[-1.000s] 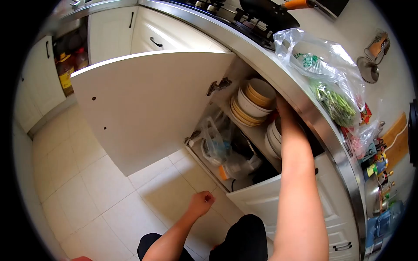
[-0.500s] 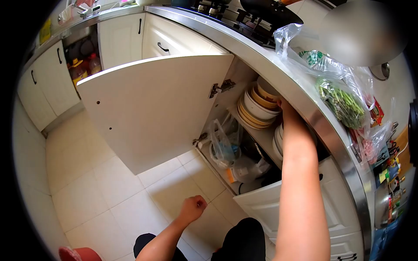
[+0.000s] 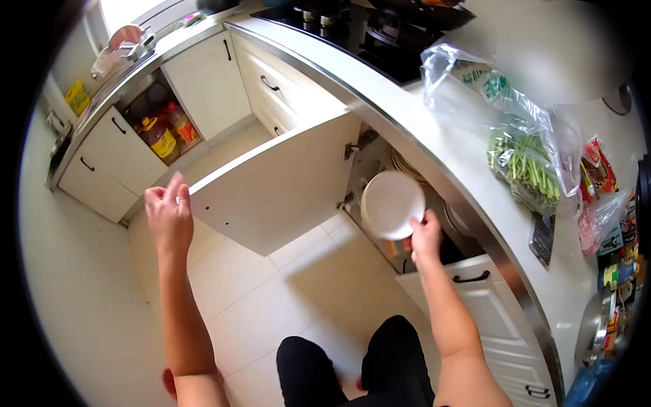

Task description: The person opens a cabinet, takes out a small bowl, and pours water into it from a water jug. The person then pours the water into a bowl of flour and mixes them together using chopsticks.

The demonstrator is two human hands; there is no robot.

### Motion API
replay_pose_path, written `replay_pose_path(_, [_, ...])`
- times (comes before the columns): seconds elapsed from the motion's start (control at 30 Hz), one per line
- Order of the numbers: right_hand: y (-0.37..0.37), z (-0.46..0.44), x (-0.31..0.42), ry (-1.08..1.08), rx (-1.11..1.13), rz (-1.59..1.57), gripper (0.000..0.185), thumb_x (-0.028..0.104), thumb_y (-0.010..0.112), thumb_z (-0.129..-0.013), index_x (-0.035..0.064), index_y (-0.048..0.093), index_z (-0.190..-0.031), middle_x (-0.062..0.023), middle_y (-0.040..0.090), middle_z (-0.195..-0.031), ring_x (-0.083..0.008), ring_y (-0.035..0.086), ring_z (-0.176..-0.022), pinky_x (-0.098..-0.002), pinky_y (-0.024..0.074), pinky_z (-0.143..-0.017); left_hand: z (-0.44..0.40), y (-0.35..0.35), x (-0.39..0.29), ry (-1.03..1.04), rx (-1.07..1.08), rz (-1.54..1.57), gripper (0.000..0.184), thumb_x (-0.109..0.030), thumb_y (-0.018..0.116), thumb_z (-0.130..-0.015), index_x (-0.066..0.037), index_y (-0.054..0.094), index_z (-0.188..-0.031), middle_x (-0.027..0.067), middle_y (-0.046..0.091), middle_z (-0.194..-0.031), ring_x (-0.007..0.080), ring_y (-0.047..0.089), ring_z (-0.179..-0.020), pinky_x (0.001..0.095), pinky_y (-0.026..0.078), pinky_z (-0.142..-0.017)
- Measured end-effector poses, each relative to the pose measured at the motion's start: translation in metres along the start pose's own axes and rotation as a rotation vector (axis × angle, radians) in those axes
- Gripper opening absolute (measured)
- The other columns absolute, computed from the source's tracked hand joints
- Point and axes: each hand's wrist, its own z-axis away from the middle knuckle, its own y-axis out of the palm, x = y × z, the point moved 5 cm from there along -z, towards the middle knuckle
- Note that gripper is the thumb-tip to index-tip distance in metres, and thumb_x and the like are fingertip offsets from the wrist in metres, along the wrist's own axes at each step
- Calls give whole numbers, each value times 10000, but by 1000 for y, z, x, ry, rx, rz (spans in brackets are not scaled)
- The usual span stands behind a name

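Note:
A round white bowl [image 3: 395, 202] is in my right hand [image 3: 426, 237], with the thumb over its near rim and the fingers below. It is tilted to face me, just in front of the open cupboard. Behind it, partly hidden, stands a stack of brown-edged plates [image 3: 407, 165] on the shelf. More white plates [image 3: 460, 218] sit deeper inside, to the right. My left hand [image 3: 169, 214] is raised by the outer corner of the open cupboard door [image 3: 285, 180]. Its fingers are loosely bent and apart, with nothing in them; whether it touches the door I cannot tell.
A plastic bag of green stalks [image 3: 529, 159] lies on the counter [image 3: 447, 136], with a phone-like dark object [image 3: 542, 239] beside it. A wok [image 3: 427, 13] stands on the hob. Bottles [image 3: 161, 141] fill an open niche at the left. The tiled floor [image 3: 271, 305] lies below.
My right hand has come out of the cupboard with the white bowl. My left hand has risen from low in the middle to the door's corner at the left, and its fingers have loosened.

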Motion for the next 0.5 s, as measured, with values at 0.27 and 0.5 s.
replay_pose_path(0.27, [-65, 132, 88, -109, 189, 354, 185, 53, 610, -754, 7, 433, -722, -129, 461, -561, -186, 494, -522, -352, 403, -510, 12, -9, -24, 64, 559, -25, 247, -258, 591, -838, -31, 676, -787, 154, 466, -887, 310, 483, -832, 392, 420, -748])
replay_pose_path(0.5, [-185, 216, 208, -10, 56, 347, 195, 79, 598, -777, 3, 425, -729, -164, 496, -579, -285, 515, -507, -362, 398, -489, 129, -21, -111, -131, 1074, 168, 346, -337, 621, -823, 6, 664, -803, 207, 562, -815, 338, 553, -772, 405, 447, -730])
